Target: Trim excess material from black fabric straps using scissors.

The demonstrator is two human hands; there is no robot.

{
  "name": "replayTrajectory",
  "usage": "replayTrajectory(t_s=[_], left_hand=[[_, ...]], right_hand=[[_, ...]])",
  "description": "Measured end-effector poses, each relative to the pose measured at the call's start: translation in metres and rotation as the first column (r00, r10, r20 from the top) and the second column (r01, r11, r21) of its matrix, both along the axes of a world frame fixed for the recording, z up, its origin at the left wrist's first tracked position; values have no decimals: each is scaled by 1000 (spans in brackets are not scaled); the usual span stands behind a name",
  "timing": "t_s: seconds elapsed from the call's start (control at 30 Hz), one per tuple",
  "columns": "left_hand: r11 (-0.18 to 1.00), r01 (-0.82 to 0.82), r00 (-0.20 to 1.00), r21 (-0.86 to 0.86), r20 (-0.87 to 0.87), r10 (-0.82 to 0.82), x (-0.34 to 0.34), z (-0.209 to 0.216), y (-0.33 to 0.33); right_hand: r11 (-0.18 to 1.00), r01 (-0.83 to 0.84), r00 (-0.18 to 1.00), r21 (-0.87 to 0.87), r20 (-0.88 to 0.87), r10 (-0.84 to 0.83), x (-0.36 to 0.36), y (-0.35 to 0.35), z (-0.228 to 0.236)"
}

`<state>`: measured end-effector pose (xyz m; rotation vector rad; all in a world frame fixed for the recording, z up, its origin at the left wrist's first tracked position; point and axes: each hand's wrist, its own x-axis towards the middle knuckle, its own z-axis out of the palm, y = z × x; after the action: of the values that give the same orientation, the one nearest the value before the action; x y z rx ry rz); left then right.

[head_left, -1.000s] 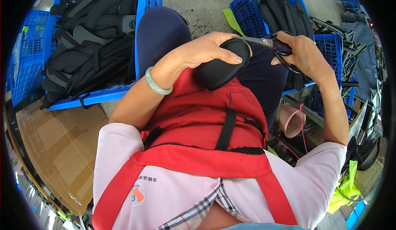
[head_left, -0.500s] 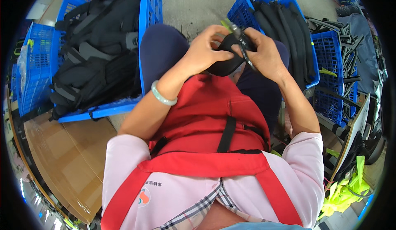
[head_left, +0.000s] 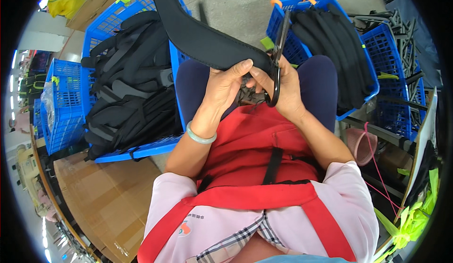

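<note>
A long, curved black padded strap [head_left: 200,41] with stitched edges stretches from my hands up to the far left, over the edge of a crate. My left hand [head_left: 222,86] pinches its near end between thumb and fingers, palm turned partly up. In my right hand [head_left: 287,86] is a pair of scissors [head_left: 275,81] with black handles, their blades pointing away from me. That hand is also right at the strap's near end; whether its fingertips grip the strap too, I cannot tell.
On the left, a large blue crate [head_left: 177,86] holds a heap of black and grey straps [head_left: 132,74]. Black padded strips [head_left: 330,50] stand in a blue basket [head_left: 370,95] at the right. A cardboard box [head_left: 108,201] lies near left; neon yellow strips [head_left: 410,230] hang near right.
The strap, bunched between my hands before, now extends out to the far left. My left hand has moved down and turned palm up. The scissors now point away from me.
</note>
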<state>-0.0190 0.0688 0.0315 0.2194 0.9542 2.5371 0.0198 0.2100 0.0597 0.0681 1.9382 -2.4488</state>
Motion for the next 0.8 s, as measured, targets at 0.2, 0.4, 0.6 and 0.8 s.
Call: replayTrajectory(t_s=[0.2,0.4,0.6,0.8], left_hand=[[964,-261,964,-56,-67,257,-3,-5,-10],[963,-268,963,34,9,268,-12,-11,-27],[969,-235,972,76,29,234,-13,-14,-29],[971,-231,973,65,39,229,-10,-13,-22]], right_hand=[[981,-190,978,48,101,184,-13,1,-5],[885,-245,967,396,168,193,-3,27,-9],[755,-406,912,514,276,303,19,43,-4],[707,-411,911,575,281,300,17,44,-3]])
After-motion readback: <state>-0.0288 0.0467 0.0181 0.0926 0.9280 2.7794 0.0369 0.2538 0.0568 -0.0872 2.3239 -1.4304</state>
